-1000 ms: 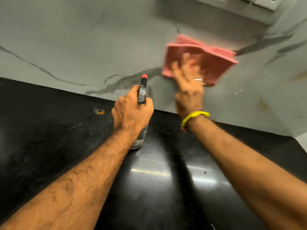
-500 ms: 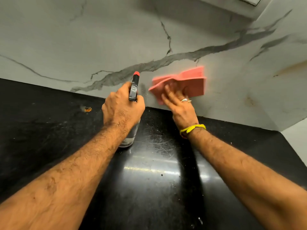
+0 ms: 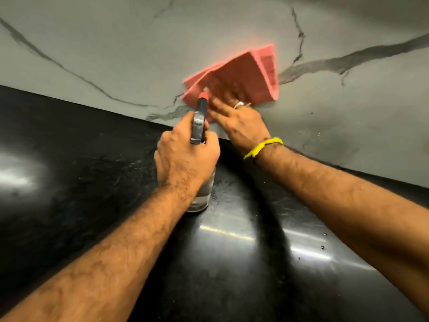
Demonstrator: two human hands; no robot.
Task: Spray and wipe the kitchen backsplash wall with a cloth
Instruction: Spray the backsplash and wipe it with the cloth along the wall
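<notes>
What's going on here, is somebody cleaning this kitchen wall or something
Yes. A person is wiping the grey marbled backsplash with a folded pink cloth, pressed flat against the wall under the right hand; the cloth and fingers are motion-blurred. The left hand grips a clear spray bottle with a red-tipped nozzle, its base on or just above the black countertop, pointed toward the wall.

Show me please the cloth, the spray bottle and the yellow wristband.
cloth [image 3: 253, 73]: head view, on the middle of the pink fabric.
spray bottle [image 3: 199, 122]: head view, on the dark spray head.
yellow wristband [image 3: 267, 146]: head view, on the band at the wrist.
</notes>
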